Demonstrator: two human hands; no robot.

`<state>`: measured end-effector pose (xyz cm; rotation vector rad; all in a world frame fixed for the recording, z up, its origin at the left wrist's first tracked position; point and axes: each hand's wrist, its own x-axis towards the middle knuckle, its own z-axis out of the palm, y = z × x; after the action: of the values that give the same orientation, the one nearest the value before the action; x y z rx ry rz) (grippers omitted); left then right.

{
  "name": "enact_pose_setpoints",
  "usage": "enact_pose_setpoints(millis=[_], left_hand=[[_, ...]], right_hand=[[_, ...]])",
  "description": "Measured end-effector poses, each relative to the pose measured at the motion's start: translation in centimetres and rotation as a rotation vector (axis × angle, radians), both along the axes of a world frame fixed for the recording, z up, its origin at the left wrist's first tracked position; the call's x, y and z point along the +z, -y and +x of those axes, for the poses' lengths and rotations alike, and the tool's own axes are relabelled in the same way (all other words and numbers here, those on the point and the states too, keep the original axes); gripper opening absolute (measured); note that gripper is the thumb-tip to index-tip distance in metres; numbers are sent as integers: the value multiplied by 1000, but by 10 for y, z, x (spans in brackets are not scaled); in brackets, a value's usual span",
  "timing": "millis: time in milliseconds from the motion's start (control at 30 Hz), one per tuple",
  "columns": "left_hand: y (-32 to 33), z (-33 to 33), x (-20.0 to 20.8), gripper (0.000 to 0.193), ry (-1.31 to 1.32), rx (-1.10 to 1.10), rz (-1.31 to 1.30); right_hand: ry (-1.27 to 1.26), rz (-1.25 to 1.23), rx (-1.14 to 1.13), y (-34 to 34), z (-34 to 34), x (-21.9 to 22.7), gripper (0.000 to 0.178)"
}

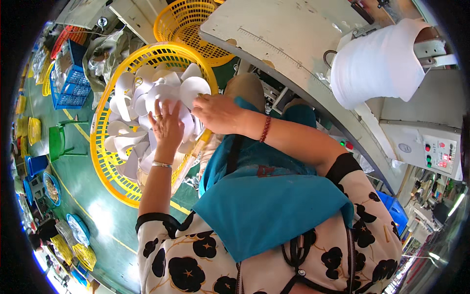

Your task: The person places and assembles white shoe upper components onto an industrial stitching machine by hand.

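- Left grip (167, 122): released, fingers spread over white pieces (161, 92).
- Right grip (218, 112): pinching one piece's edge, basket's 2–3 o'clock.
- Pieces: heaped in yellow basket (128, 201), 10 o'clock in view.

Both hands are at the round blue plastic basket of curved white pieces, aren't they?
Wrong colour: the head view shows a round yellow plastic basket of curved white pieces, with the left hand and right hand at it.

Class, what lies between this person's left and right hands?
White curved pieces, heaped in the yellow basket, lie between the left hand and right hand; the head view shows this.
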<state>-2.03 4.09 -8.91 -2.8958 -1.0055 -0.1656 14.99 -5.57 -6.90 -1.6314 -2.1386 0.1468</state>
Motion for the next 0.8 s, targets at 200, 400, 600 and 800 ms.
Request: enact_pose_setpoints(millis=[200, 400, 600, 800], left_hand=[[-33, -26, -11, 50, 160, 93, -65], [-42, -39, -7, 52, 172, 207, -151], [-13, -23, -8, 52, -43, -131, 120], [-26, -29, -30, 44, -37, -150, -76]], right_hand=[[190, 104, 121, -25, -20, -18, 11], [379, -54, 62, -40, -17, -53, 20], [504, -112, 169, -36, -14, -43, 16], [327, 77, 225, -21, -16, -26, 12]])
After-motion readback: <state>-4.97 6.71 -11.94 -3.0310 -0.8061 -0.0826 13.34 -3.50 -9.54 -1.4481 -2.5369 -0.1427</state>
